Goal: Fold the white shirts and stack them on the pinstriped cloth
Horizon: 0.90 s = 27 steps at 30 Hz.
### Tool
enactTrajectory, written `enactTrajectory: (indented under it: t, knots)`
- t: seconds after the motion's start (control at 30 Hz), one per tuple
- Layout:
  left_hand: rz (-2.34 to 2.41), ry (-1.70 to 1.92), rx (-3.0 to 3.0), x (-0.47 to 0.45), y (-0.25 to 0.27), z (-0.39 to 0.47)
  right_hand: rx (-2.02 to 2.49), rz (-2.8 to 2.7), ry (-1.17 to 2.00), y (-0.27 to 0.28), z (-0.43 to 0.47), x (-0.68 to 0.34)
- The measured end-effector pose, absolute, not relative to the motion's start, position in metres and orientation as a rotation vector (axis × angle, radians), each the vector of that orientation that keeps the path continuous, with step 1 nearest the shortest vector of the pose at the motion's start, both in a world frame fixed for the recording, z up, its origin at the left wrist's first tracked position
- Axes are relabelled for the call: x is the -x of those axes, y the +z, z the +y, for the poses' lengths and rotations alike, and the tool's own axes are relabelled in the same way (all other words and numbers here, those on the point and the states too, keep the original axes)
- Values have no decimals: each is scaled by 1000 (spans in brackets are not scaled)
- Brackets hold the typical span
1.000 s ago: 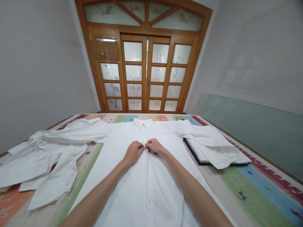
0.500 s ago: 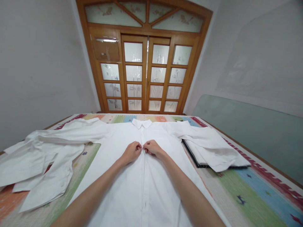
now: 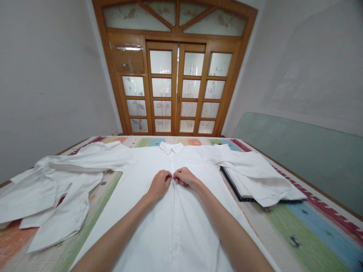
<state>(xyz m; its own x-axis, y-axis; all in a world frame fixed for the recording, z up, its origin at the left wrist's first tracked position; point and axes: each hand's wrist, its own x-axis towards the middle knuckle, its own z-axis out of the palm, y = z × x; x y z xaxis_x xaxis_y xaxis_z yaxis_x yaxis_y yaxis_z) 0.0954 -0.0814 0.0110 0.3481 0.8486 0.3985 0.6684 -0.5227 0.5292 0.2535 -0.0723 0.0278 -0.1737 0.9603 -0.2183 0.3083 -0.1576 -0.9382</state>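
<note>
A white collared shirt (image 3: 136, 211) lies face up and spread out, its collar (image 3: 171, 147) at the far end and its sleeves out to both sides. On the front placket, below the collar, my left hand (image 3: 161, 184) and my right hand (image 3: 185, 176) meet with fingers pinched. Both are closed on the shirt's front edges at the middle line. Any button between the fingertips is hidden. Lower down, a small buttonhole mark shows on the placket.
White garments (image 3: 56, 196) lie crumpled at the left, by the left sleeve. Under the right sleeve sits a folded dark-edged stack (image 3: 232, 189). A colourful patterned cover (image 3: 306, 226) lies beneath. Beyond are wooden glass-paned doors (image 3: 177, 87); a pale green panel (image 3: 297, 151) stands right.
The view has shifted slightly, so things appear a little further right. My left hand has turned a little, its fingers curling more downward; both hands stay at the same part of the placket.
</note>
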Motion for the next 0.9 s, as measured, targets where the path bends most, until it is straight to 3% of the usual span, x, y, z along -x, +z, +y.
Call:
enactTrajectory:
  t: [0.37,0.9]
  knots:
    - [1596,970,-2197,-102,14,-86,1450,-1489,1350,24,-72,-254]
    - [1521,888,-1958,-102,24,-85,1447,-1500,1364,27,-73,-252]
